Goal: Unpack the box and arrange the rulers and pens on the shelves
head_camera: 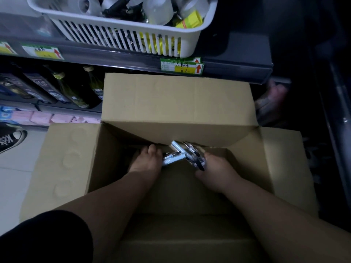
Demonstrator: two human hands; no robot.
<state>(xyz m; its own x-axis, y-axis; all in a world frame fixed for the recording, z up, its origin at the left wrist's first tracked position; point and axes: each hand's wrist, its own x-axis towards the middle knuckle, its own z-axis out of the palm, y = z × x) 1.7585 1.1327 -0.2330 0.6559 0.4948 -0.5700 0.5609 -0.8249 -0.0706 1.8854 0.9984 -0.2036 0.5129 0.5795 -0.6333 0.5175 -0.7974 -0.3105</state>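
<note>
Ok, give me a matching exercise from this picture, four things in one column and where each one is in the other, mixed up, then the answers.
Things:
1. white basket
2. pens
3. dark bottles
4. black shoe

Places:
A. on the floor, far left
B. in the right hand, inside the open box
C. on the upper shelf
D. on the lower shelf, left

Pairs: 1-C, 2-B, 3-D, 4-A.

Retail shop aisle. Price tags (181,66) with red arrows line the shelf edge (114,58) at upper centre; bottles (76,88) stand at left, a white basket (121,35) of goods above.
</note>
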